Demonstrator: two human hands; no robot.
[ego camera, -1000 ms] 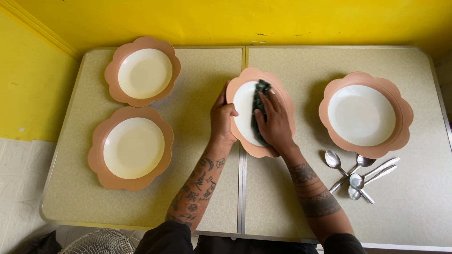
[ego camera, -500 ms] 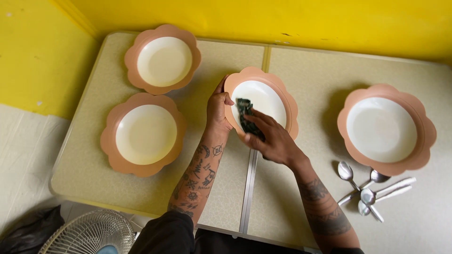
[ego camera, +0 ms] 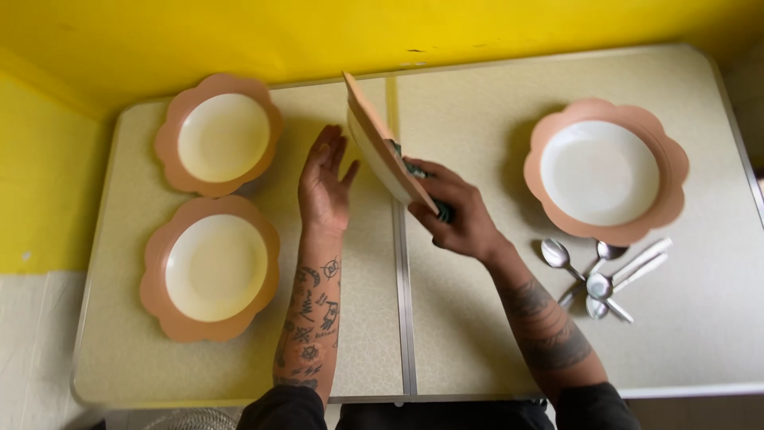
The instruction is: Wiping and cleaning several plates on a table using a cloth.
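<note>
A speckled beige folding table point(ego camera: 493, 111) with a metal centre seam stands against a yellow wall point(ego camera: 239, 32). The right hand point(ego camera: 458, 211) pinches a tilted pink scalloped plate point(ego camera: 380, 147) and a dark green cloth point(ego camera: 418, 171) above the seam. The left hand point(ego camera: 322, 187) hovers flat, fingers spread, holding nothing, just left of that plate. Further left lie two matching plates point(ego camera: 211, 267); right, another point(ego camera: 605, 171) and steel spoons point(ego camera: 597, 279).

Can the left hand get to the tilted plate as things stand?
Probably yes. The left hand is open, palm toward the tilted plate, which the right hand holds on edge with a dark cloth. Only bare table shows in the gap between them.
</note>
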